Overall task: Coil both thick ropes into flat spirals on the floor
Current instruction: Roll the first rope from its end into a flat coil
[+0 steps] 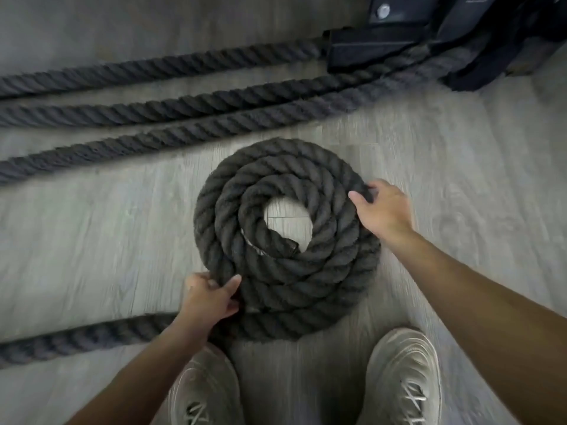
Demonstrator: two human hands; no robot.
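You are gripping the coil (285, 240) on the floor (92, 234): left hand (211, 296) clutching its near-left rim, right hand (380, 210) grasping its far-right rim. About four turns are lying flat; a tail (76, 338) is running off left, and three straight rope runs (171, 108) are waiting beyond. Your shoes (402, 375) are crowding the near edge; open floor is lying right.

Grey plank floor (107, 234) — at its centre lies a flat coil (285, 240), its tail (76, 338) trailing off toward 8 o'clock. Three straight ropes (171, 108) cross from 9 to 1 o'clock, meeting a black base (383, 47). Two shoes (402, 378) stand at 6 o'clock.
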